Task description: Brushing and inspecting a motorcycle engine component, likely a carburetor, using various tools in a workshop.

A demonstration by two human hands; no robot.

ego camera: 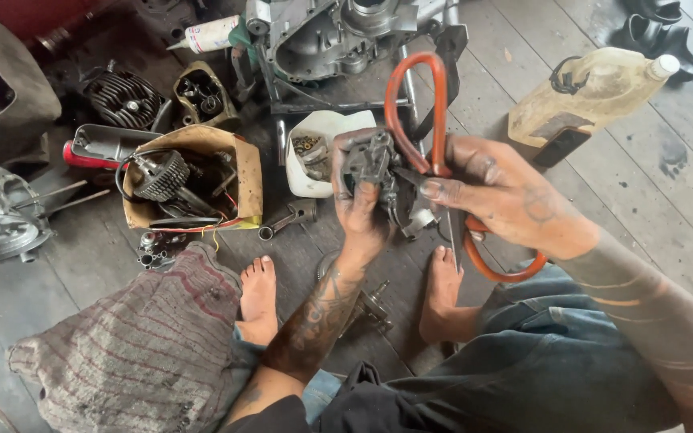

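Two grips: your left hand (360,210) clasps a grimy carburettor (378,172), right hand (500,196) pinches an orange hose (423,112), beige oil jug (595,88) upper right

A single head-worn camera looks steeply down from close above the seated person's lap onto the plank floor (603,184), hands near frame centre, bare feet below.

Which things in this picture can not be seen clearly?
- Head view: the tool tip is hidden between the right hand and the grey metal part in the left hand.
- The white tub holds pieces too small to identify.
- The engine casing is cut by the top edge.
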